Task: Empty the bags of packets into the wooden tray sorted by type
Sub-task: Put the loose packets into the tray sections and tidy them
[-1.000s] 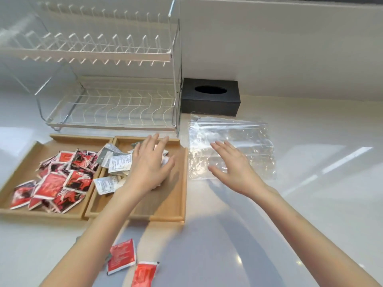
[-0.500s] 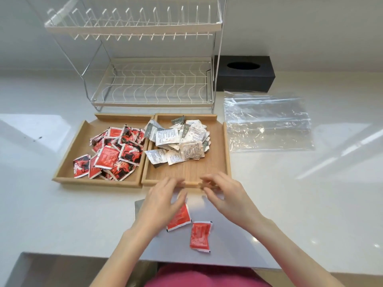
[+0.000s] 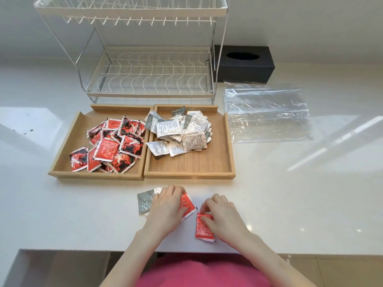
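Observation:
The wooden tray (image 3: 189, 176) has two compartments: the left one holds a heap of red packets (image 3: 112, 146), the right one a heap of white and silver packets (image 3: 182, 133). In front of the tray, near the counter's edge, my left hand (image 3: 167, 207) lies over a loose red packet (image 3: 188, 204) with its fingers curled on the top edge. It also partly covers a grey starred packet (image 3: 144, 202). My right hand (image 3: 222, 217) pinches the upper end of a second loose red packet (image 3: 204, 229), which lies flat on the counter.
Flat, empty clear plastic bags (image 3: 267, 114) lie right of the tray. A white wire dish rack (image 3: 149, 75) stands behind the tray, with a black tissue box (image 3: 244, 63) to its right. The counter's front edge (image 3: 83, 249) runs just below my hands.
Both hands drew back from the tray's front rim and came down on the loose packets near the counter's edge. The view tilted down and closer.

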The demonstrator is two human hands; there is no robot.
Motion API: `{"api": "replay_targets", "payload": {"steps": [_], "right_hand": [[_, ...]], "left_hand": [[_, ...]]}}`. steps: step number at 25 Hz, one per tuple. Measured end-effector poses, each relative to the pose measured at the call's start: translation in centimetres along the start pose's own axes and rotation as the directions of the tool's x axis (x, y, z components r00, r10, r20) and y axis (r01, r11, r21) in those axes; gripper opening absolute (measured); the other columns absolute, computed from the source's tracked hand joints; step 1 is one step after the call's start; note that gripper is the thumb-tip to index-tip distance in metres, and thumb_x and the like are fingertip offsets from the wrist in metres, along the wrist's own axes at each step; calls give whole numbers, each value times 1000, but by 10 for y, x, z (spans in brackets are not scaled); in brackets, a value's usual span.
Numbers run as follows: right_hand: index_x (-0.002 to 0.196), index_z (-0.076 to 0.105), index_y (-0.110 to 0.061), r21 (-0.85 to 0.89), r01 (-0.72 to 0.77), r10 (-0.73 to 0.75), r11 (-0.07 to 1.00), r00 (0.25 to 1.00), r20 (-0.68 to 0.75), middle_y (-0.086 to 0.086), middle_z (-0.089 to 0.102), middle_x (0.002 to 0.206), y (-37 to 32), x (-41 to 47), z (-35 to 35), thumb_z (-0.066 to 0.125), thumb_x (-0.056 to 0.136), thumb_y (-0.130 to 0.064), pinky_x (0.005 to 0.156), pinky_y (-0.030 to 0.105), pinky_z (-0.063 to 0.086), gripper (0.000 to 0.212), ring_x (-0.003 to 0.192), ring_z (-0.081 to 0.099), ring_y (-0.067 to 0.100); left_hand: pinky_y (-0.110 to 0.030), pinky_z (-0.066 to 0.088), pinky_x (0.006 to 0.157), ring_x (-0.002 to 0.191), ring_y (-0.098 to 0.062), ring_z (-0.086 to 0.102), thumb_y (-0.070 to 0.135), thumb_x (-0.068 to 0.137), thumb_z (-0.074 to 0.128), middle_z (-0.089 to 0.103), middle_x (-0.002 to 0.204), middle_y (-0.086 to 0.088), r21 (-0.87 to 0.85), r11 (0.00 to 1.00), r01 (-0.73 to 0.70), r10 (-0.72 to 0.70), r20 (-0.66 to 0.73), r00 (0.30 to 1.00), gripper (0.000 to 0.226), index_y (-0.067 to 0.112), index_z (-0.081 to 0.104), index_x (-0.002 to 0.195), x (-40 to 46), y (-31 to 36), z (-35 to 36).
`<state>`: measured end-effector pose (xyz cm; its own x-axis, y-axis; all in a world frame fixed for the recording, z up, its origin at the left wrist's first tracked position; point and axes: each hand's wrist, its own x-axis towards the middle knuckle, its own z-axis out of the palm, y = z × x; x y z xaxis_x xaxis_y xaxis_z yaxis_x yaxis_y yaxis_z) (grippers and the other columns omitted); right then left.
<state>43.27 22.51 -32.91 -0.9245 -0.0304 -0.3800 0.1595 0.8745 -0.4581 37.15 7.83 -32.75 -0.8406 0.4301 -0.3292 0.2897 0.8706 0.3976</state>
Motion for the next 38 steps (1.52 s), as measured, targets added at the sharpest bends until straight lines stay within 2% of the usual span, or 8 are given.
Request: {"api": "replay_targets", "payload": {"steps": [7,11,14,16,21,27,33,38], "right_hand": [[119,43,-8,137,-47,45,989,999,18,13,44,117,-3,-1,3,42,91,-15,90,35,39,29,109,50,31],[121,49,-12,213,-87,76,973,995,60,11,56,121,-2,3,-6,45,90,-18,91,30,38,32,112,52,26],[103,61,-17,336,-91,78,937,996,51,5,65,103,-10,11,-23,47,89,-18,85,28,43,20,91,58,18],[85,57,-23,493,-83,85,866,996,18,1,62,83,-19,18,-35,50,88,-14,78,31,47,12,78,58,16],[81,51,-25,732,-79,146,676,989,-29,1,61,78,-50,42,-53,53,85,-8,69,28,48,18,64,56,12],[104,50,-15,757,-6,58,653,997,-42,12,60,95,-103,85,-52,53,85,-4,76,39,53,23,74,59,21],[127,43,-16,669,85,-11,738,993,-115,10,56,122,-156,124,-49,53,86,-13,83,37,54,42,92,63,24],[143,22,-9,193,176,-174,965,984,-29,12,39,145,-161,129,-29,44,91,-16,106,33,32,57,130,40,24]], "left_hand": [[-29,29,64,87,-21,47,20,82,53,37,88,6,-139,988,-61,54,-53,997,23,22,31,89,-6,0,-1],[-22,31,56,70,-19,42,15,79,58,40,72,11,-397,917,-35,-10,-111,994,35,31,29,71,-4,-4,-8],[-14,40,64,68,-16,54,16,78,65,56,74,5,-583,812,35,-136,-129,982,32,31,38,72,-3,-16,-26],[-30,51,70,74,-21,62,18,76,68,66,83,-4,-679,732,53,-195,-134,972,25,29,46,76,-1,-30,-39],[-28,42,42,39,0,49,23,86,55,61,65,-2,-733,680,22,-285,-237,929,4,22,55,83,-1,-64,-67],[-45,49,80,81,-34,59,26,87,48,63,105,-15,-719,687,106,-404,-256,878,38,12,47,121,9,-107,-99],[-52,49,89,98,-32,60,23,87,51,61,111,-10,-670,735,100,-413,-326,851,42,18,47,128,22,-139,-135],[-33,39,92,107,-26,54,16,89,45,52,129,-13,-605,776,179,-414,-273,869,48,15,38,136,27,-150,-131]]}}
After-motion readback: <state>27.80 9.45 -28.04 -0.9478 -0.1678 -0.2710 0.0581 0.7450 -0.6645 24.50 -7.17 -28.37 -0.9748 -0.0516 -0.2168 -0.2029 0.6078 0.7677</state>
